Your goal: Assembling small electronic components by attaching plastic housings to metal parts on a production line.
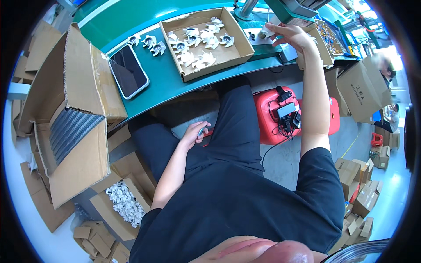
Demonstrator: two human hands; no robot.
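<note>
My right hand (293, 37) reaches to the bench fixture below a green press head (289, 13). Its fingers pinch a small white fan wheel (266, 31), mostly covered by the hand. My left hand (194, 134) rests over my lap, its fingers curled round something small and dark that I cannot make out. Left of the fixture, a shallow cardboard tray (210, 71) holds several white fan wheels (193, 40) with dark hubs. A few more fan wheels (158, 47) lie on the green bench (163, 81) beside the tray.
A phone (129, 71) lies near the bench's left edge, beside a tall open carton (83, 83). Below stands a box of white parts (125, 204). On my right are a red stool (269, 127) bearing black adapters and cables (287, 111), and a parts box (329, 37) on the bench.
</note>
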